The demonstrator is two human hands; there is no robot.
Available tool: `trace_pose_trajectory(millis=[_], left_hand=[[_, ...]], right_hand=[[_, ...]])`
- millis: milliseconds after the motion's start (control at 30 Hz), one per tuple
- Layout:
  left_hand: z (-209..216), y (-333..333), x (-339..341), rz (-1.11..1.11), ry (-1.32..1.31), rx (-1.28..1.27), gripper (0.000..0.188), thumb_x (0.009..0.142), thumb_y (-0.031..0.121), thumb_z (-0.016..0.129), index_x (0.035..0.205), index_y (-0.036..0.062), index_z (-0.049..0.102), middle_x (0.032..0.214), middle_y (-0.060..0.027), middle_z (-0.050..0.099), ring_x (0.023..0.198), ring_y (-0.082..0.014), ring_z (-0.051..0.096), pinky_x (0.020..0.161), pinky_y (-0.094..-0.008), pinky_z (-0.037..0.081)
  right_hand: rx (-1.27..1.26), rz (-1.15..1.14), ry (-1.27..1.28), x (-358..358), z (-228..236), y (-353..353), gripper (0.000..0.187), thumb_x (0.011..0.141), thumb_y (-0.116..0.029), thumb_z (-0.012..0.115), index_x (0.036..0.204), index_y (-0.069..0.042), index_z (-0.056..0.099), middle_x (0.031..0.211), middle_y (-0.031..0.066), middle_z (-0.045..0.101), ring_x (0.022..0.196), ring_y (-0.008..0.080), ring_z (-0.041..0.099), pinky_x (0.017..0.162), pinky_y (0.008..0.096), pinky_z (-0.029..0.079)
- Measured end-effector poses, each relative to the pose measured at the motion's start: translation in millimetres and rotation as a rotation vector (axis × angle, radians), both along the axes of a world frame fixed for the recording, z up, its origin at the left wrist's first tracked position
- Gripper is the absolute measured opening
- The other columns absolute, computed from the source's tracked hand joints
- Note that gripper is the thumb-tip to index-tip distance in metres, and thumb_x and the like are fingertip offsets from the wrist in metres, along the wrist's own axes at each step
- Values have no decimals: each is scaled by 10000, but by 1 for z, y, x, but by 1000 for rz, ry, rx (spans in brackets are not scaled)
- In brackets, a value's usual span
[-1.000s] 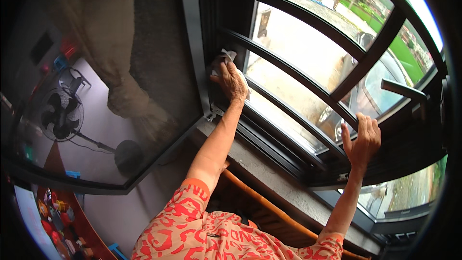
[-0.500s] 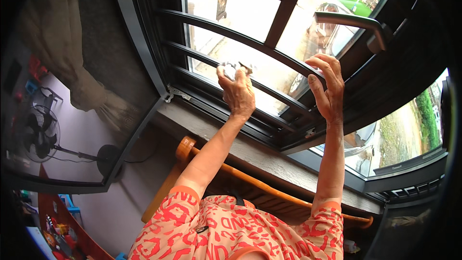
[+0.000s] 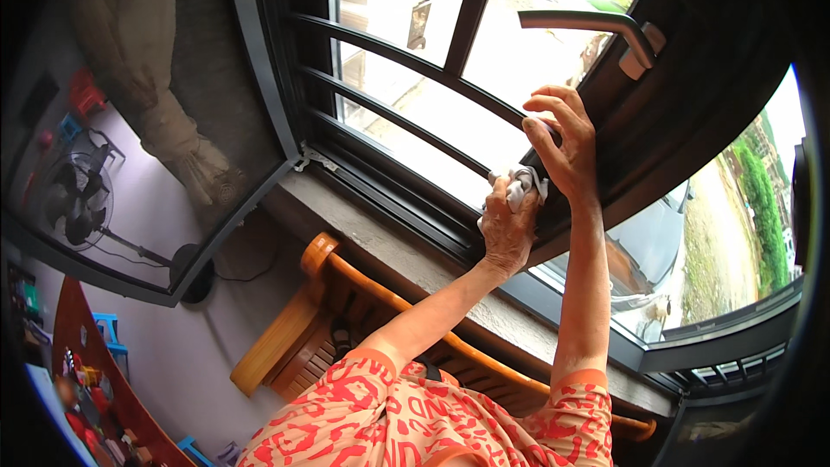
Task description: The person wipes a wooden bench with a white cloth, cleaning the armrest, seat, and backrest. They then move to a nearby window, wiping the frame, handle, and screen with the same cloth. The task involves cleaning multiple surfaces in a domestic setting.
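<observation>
My left hand (image 3: 508, 229) is closed round a crumpled white-and-grey cloth (image 3: 524, 183), which it presses against the lower right part of the dark window bars. Just above and to the right, my right hand (image 3: 568, 151) curls at the right end of a bar (image 3: 393, 54), its fingers on the upper side and its thumb below. The bars cross a dark-framed window with a silver-grey handle (image 3: 596, 24) above my right hand. What lies under the cloth is hidden.
Below the window runs a rough sill (image 3: 380, 238), with a wooden bench (image 3: 320, 252) in front of it. A mesh screen panel (image 3: 194, 95) stands swung out at left. A fan (image 3: 82, 199) shows through it. An outward-angled pane (image 3: 726, 225) is at right.
My left hand has moved right and down along the bars with the cloth, close under my right hand. The right hand keeps its hold near the bar's end while the view has shifted.
</observation>
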State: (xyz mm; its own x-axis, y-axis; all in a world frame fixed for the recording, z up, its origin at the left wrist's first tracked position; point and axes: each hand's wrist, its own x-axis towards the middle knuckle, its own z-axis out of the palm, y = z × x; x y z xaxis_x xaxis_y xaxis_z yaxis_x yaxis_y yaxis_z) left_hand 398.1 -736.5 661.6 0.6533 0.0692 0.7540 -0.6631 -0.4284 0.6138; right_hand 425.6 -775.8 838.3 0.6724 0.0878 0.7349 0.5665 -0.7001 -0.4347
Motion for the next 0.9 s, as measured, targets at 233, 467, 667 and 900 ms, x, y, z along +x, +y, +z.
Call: trace_pose_trajectory(millis=[233,467,667,900], left_hand=[[6,55,46,56,-26,73,189,837,245,675,1013,176,683,1282,-157,378,999,-335,486,772,-461,474],[8,130,145,284,89,1,249,856,206,661,1036,39,620,1273,-193,349,1133,-370,460,886,-443,488],[11,183,217,320,288,-235,437,899,163,608,1294,151,421,1242,-222,308,1082,-377,480,832,-463,458],[16,247,316,524,484,-459,491,913,258,553,1349,193,338,1212,-231,418,1091,-396,510,840,-463,480]], right_hand=[[-80,-29,-81,0,0,4,132,759,-19,676,886,-24,643,976,112,607,898,232,619,756,314,502],[-167,-73,-78,0,2,8,106,761,14,640,862,-15,628,947,119,594,890,251,610,773,324,480],[-238,-116,-99,0,2,14,122,751,37,635,864,-7,624,939,123,591,891,259,602,779,327,473],[-263,-164,-77,2,5,20,101,767,-3,644,866,4,625,939,129,590,890,259,595,782,337,466]])
